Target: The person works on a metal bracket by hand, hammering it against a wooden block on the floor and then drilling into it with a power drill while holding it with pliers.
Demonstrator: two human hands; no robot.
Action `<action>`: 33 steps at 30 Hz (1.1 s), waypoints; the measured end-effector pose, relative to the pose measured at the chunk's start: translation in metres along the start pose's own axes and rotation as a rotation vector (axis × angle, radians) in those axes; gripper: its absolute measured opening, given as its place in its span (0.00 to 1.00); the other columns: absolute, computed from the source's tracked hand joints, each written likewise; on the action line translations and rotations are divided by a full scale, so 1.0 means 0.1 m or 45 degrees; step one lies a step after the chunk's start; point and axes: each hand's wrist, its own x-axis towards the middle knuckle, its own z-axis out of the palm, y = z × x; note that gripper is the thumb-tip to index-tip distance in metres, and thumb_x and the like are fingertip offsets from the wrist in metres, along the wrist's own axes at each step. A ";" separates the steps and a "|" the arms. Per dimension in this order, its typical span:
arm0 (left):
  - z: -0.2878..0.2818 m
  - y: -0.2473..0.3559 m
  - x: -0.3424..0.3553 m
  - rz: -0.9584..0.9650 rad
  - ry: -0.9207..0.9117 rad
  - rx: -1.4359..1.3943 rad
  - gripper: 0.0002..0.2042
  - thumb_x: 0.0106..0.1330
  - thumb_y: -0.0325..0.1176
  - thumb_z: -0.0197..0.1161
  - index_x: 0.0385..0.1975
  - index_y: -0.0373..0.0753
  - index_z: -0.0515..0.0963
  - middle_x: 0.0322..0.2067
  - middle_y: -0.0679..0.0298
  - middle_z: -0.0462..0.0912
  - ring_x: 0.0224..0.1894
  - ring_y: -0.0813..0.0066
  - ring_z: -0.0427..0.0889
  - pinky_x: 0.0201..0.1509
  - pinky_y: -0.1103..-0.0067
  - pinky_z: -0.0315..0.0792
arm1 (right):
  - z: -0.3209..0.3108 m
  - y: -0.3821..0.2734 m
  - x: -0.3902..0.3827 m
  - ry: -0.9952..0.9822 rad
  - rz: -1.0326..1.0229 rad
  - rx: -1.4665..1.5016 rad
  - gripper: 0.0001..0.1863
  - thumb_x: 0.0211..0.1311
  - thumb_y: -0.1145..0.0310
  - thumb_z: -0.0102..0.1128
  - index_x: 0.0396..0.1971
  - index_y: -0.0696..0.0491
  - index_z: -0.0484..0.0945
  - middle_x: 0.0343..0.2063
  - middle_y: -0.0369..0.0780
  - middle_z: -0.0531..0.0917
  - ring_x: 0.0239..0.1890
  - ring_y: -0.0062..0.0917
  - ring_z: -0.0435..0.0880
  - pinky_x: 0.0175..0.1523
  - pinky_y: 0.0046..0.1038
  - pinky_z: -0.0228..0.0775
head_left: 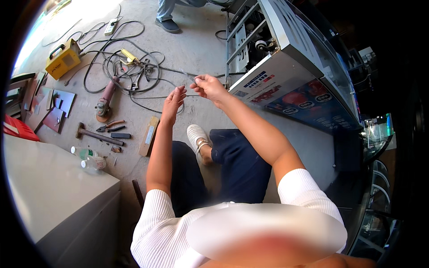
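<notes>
My right hand [210, 90] is closed in a pinch at the lower corner of an opened display cooler [304, 96]. Between its thumb and fingers is a thin, wire-like strand [190, 77], too small to name surely. My left hand [173, 105] is raised a little to the left, its fingers stretched and slightly curved, with nothing visible in them. Dark cables [159, 97] lie on the floor behind both hands. The cooler's framed end shows machine parts [261, 45] inside.
Left of me lie an angle grinder [105, 100], a hammer [99, 135], pliers [110, 126], a wooden block [149, 136] and plastic bottles [93, 163]. Farther off are a yellow welding machine [65, 59] and a power strip [111, 27]. Another person's shoe [168, 25] stands at the top.
</notes>
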 end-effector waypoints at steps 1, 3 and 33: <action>0.09 0.05 -0.03 -0.036 -0.096 -0.284 0.27 0.69 0.52 0.51 0.61 0.40 0.66 0.51 0.65 0.77 0.49 0.76 0.76 0.55 0.76 0.67 | 0.08 0.05 0.03 -0.029 -0.007 -0.052 0.10 0.67 0.67 0.49 0.42 0.56 0.72 0.30 0.35 0.83 0.28 0.15 0.78 0.34 0.21 0.70; 0.11 -0.02 -0.03 -0.062 -0.381 -0.788 0.31 0.69 0.53 0.49 0.64 0.40 0.58 0.52 0.66 0.74 0.48 0.78 0.74 0.54 0.79 0.68 | 0.18 0.27 0.13 -0.103 -0.029 -0.288 0.09 0.64 0.68 0.51 0.37 0.57 0.75 0.29 0.36 0.83 0.27 0.17 0.79 0.33 0.23 0.72; -1.50 -0.46 -0.63 -0.097 0.781 -0.305 0.11 0.68 0.37 0.57 0.46 0.43 0.73 0.44 0.71 0.80 0.43 0.82 0.79 0.41 0.85 0.71 | 1.06 0.35 0.48 -0.950 -0.270 -1.531 0.33 0.56 0.45 0.59 0.54 0.56 0.72 0.52 0.48 0.76 0.56 0.38 0.74 0.59 0.34 0.65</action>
